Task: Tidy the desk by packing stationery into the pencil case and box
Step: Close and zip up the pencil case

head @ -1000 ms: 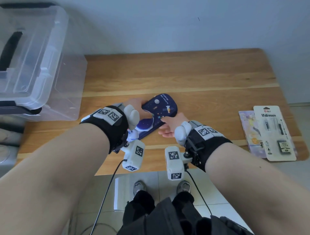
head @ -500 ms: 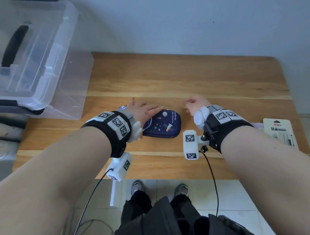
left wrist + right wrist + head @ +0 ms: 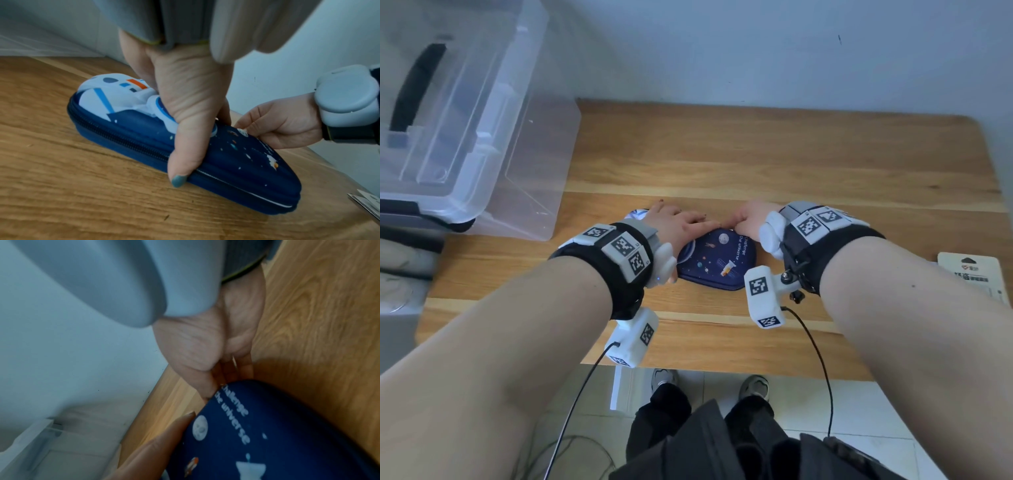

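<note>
The navy space-print pencil case (image 3: 717, 265) lies flat and closed on the wooden desk (image 3: 791, 164). My left hand (image 3: 678, 224) grips its left half, thumb (image 3: 180, 168) on the near zip seam and fingers over the far side. My right hand (image 3: 750, 219) is curled at the case's far right edge. There, fingertips (image 3: 207, 386) pinch what looks like a thin metal zip pull, mostly hidden. In the left wrist view the case (image 3: 236, 160) shows a white astronaut relief, with the right hand (image 3: 283, 125) behind it. The clear plastic box (image 3: 465, 120) stands at the desk's left end.
A carded blister pack (image 3: 972, 274) lies at the desk's right edge, with a booklet corner (image 3: 368, 204) beside it. The box's transparent lid (image 3: 534, 192) rests on the desk next to the box. A wall backs the desk. Cables hang from both wrist cameras.
The case, held tilted by both hands a second ago, now lies flat. My right hand left it, then returned to pinch at its far right edge. My left hand stays on it.
</note>
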A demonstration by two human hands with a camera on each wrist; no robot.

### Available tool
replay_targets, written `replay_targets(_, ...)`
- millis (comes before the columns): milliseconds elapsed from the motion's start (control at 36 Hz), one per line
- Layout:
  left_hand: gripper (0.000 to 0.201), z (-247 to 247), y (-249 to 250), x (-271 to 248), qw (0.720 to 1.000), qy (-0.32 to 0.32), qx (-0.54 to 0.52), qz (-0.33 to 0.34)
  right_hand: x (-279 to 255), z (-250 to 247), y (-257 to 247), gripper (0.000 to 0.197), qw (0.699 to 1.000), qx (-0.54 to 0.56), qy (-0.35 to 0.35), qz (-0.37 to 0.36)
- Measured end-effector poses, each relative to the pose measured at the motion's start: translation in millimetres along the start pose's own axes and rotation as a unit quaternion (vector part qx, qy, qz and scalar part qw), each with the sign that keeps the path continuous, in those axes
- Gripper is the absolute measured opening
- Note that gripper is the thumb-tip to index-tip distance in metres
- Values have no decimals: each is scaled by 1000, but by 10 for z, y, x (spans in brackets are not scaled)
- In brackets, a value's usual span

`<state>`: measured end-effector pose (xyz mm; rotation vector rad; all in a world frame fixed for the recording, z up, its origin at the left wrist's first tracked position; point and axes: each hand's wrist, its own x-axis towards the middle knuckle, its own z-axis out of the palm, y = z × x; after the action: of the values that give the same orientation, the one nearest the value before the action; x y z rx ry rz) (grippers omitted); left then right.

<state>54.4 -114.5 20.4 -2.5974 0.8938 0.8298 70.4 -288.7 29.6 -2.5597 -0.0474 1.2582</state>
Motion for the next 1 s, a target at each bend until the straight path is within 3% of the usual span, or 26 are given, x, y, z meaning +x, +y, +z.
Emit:
replay_targets(83, 125, 9, 2, 33, 1000, 6, -2, 3, 55, -3, 88, 36, 998, -36, 47, -13)
replay_targets(167, 124, 14, 8, 70, 1000, 2, -5, 8, 51, 11, 115, 38, 998, -58, 38, 4)
replay_targets(250, 123, 20, 19, 78, 1000, -2, -7, 11, 29, 59, 158, 37, 995, -71, 75, 3)
replay_targets(639, 122, -75, -79, 112, 999, -8, -43, -18, -238, 215, 502, 29, 998, 4, 60, 5)
replay_targets(1000, 121, -203, 117, 201, 988, -11, -120, -99, -329, 337, 547, 26, 998, 27, 48, 19)
